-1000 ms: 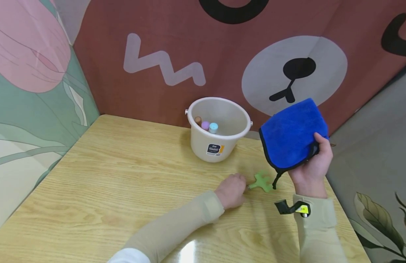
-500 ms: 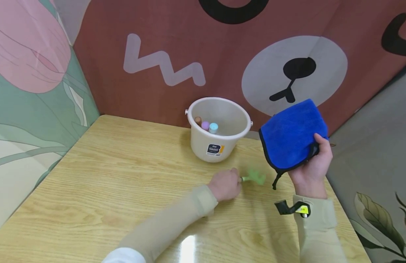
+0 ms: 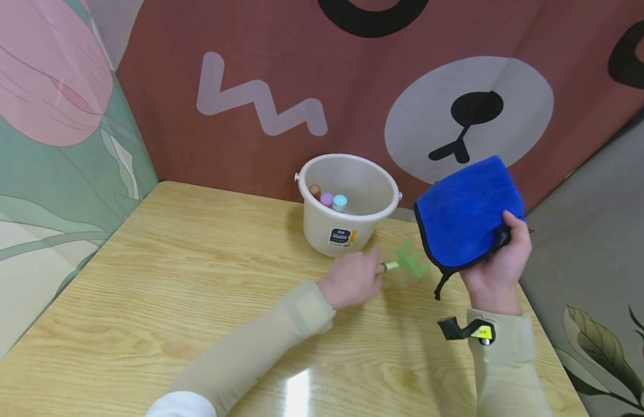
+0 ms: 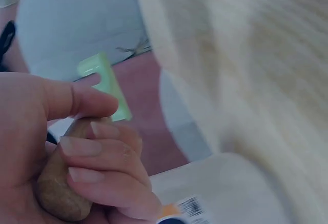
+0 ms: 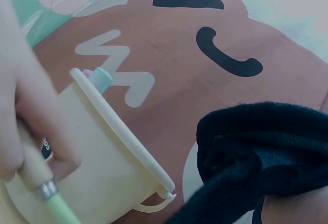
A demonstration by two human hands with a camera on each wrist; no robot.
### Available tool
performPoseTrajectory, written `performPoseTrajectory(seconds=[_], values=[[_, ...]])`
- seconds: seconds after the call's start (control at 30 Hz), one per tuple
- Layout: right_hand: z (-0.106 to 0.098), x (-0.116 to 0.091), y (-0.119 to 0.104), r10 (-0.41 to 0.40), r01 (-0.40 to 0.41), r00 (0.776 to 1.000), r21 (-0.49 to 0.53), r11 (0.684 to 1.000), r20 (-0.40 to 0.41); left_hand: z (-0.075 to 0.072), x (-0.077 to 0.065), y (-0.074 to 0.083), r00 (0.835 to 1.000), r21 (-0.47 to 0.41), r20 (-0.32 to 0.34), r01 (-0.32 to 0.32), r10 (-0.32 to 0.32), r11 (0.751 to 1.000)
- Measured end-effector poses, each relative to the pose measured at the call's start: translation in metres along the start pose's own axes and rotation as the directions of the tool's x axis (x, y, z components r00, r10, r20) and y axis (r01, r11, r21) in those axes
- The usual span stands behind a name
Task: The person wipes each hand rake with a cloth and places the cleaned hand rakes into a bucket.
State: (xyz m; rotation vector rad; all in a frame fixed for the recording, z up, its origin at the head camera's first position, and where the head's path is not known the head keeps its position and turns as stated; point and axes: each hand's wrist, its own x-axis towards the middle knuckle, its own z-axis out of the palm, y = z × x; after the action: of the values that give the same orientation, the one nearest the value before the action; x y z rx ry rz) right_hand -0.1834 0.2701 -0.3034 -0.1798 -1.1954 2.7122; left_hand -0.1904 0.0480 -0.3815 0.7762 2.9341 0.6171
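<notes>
My left hand (image 3: 353, 279) grips the wooden handle (image 4: 60, 196) of a small hand rake, fingers and thumb curled round it. The rake's pale green pronged head (image 3: 412, 260) points right, slightly blurred, in front of the bucket. A cream bucket (image 3: 322, 234) stands just behind this hand. My right hand (image 3: 496, 269) holds up a blue plush cloth (image 3: 468, 211) with black edging and a knotted black cord, its thumb over the near side. In the right wrist view the dark folded edge of the cloth (image 5: 266, 142) fills the lower right.
Inside the bucket, against its near left wall, stand things with a brown, a purple and a light blue top (image 3: 340, 202). The wooden table (image 3: 197, 278) ends at a wall hanging (image 3: 249, 150) with a cartoon bear, right behind the bucket.
My left hand has moved left and away from me, toward the bucket's front, with the rake tilted upward. The right hand and the blue cloth have hardly moved.
</notes>
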Motion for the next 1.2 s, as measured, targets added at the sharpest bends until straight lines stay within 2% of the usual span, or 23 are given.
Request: performPoseTrajectory(seconds=[0.13,0.37,0.5,0.8,0.93,1.2], values=[[0.0,0.0,-0.001,-0.005,0.005,1.0,-0.001,1.0,0.008,-0.016,-0.005,0.001,0.999,-0.049,0.004,-0.035,0.036,0.998],[-0.001,0.001,-0.003,-0.002,0.001,1.0,0.027,1.0,0.013,-0.043,-0.016,0.0,0.997,-0.027,-0.032,-0.07,0.069,0.997],[-0.001,0.001,-0.003,-0.004,0.004,1.0,0.022,1.0,0.018,-0.057,-0.022,-0.002,0.996,-0.043,-0.045,-0.084,0.082,0.996],[-0.001,0.002,-0.006,0.002,-0.003,0.999,0.019,1.0,0.034,-0.083,-0.034,-0.005,0.981,-0.054,-0.143,-0.136,0.127,0.989],[-0.001,0.002,-0.006,0.0,-0.002,0.999,0.042,0.999,0.054,-0.094,-0.04,-0.008,0.98,-0.07,-0.17,-0.121,0.107,0.99],[-0.001,0.002,-0.007,-0.008,0.007,0.999,0.04,0.999,0.041,-0.114,-0.053,-0.013,0.981,-0.042,-0.194,-0.02,0.011,0.999]])
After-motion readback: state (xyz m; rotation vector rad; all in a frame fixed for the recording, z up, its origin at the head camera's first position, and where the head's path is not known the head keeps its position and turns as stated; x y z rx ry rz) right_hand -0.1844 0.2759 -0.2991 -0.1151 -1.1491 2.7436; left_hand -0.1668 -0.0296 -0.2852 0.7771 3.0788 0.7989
